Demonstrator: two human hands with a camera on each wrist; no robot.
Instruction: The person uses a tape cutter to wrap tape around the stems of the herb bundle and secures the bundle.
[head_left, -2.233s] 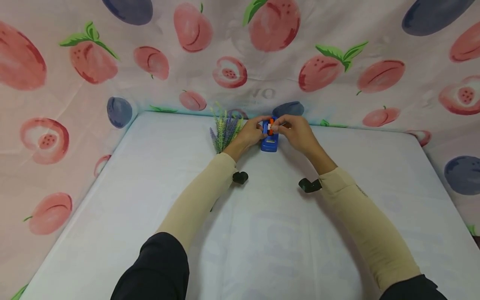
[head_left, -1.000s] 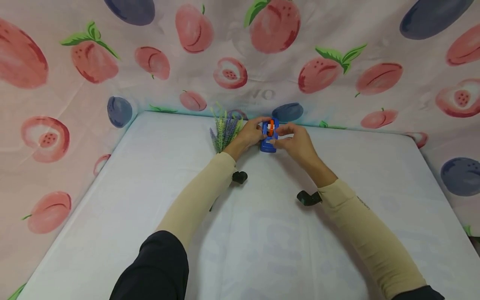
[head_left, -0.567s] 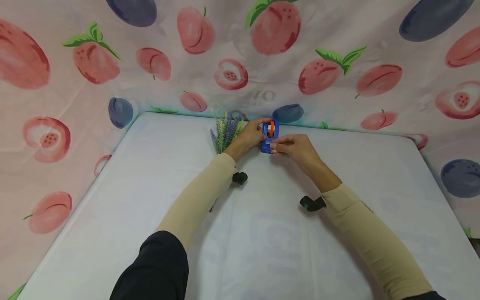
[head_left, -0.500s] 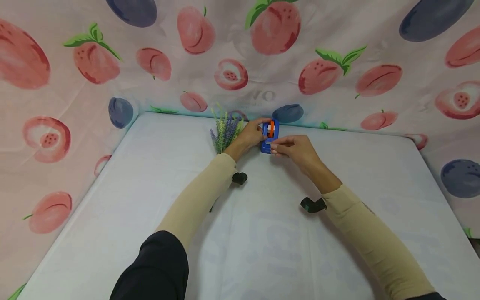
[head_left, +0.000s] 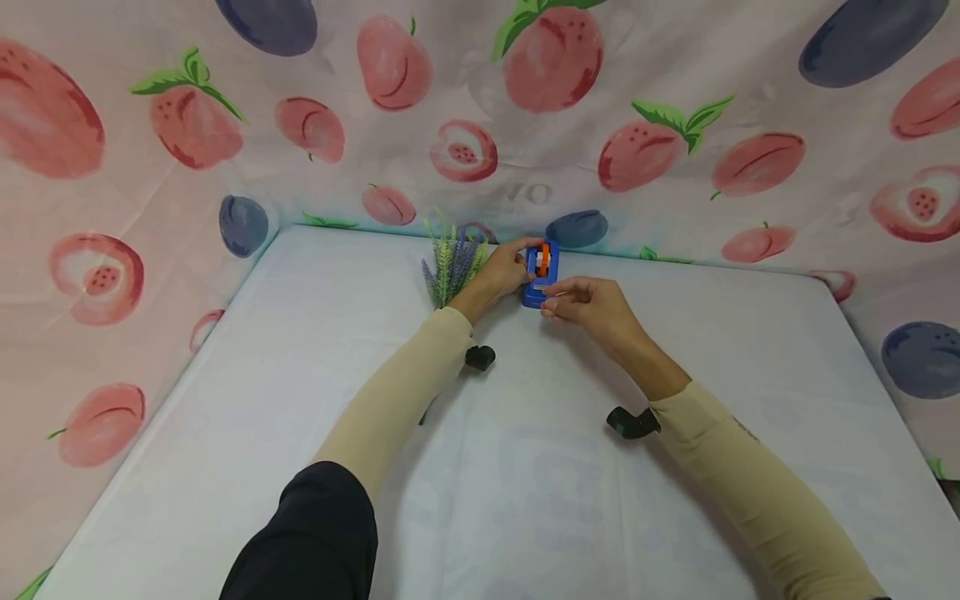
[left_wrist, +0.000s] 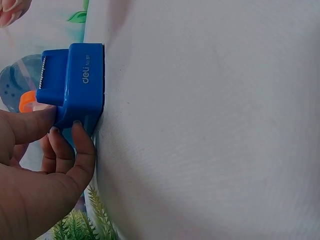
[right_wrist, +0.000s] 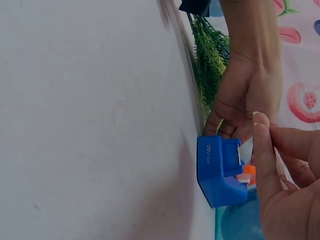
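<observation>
A blue tape dispenser (head_left: 537, 293) with an orange-cored roll (head_left: 543, 258) stands at the table's back edge. My left hand (head_left: 502, 271) grips its left side, with thumb and fingers round it in the left wrist view. The serrated cutter (left_wrist: 43, 72) shows on its front there. In front and to the right of the dispenser, my right hand (head_left: 600, 310) has its thumb and index fingertips together in the right wrist view. They pinch what looks like the tape's clear end; the strip is too thin to make out well.
Artificial lavender (head_left: 450, 262) with green and purple sprigs lies left of the dispenser, partly behind the left forearm. The white table (head_left: 540, 467) ends at a fruit-print cloth (head_left: 525, 150) just behind the dispenser. Black wrist cameras (head_left: 632, 422) jut from the sleeves.
My right hand has left the orange-cored roll and moved toward the dispenser's front, nearer to me; its fingertips parted, then came together. My left hand and the dispenser stay in place.
</observation>
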